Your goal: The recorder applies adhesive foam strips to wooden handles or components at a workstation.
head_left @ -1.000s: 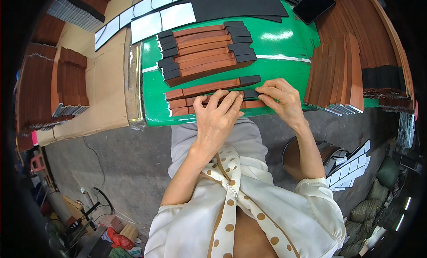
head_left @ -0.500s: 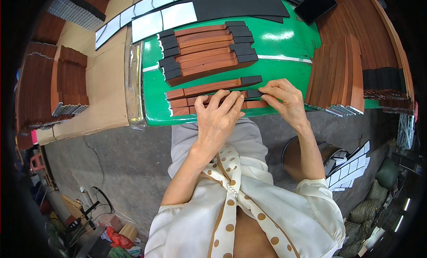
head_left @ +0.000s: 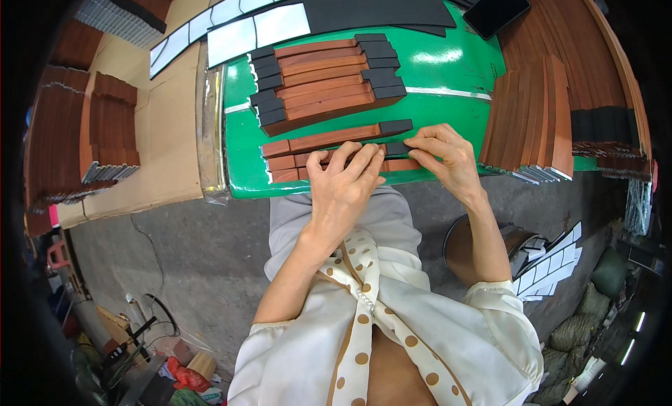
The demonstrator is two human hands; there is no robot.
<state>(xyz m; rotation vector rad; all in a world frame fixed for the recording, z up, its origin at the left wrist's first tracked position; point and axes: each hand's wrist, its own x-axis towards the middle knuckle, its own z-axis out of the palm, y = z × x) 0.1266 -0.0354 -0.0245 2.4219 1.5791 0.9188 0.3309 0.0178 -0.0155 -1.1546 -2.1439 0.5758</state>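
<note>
My left hand (head_left: 343, 185) lies across the near reddish-brown strips with its fingers apart, pressing on the middle strip (head_left: 299, 159). The thumb and forefinger of my right hand (head_left: 448, 157) pinch the end of a thin black pad (head_left: 397, 148) at the right end of that middle strip. Just beyond lies another brown strip (head_left: 329, 136) with a black pad (head_left: 396, 127) on its right end. The nearest strip (head_left: 402, 165) runs along the table's front edge, partly under my left hand. My fingers cover much of the lower strips.
A stack of brown strips (head_left: 325, 78) with black ends sits farther back on the green table (head_left: 448, 77). White-backed sheets (head_left: 259, 33), black sheets (head_left: 378, 10) and a phone (head_left: 497, 12) lie behind. Brown strips (head_left: 521, 119) stand at right, more (head_left: 112, 126) at left. A bin (head_left: 462, 248) is below.
My right fingertips have shifted very slightly left along the black pad. The left hand and the strips look the same.
</note>
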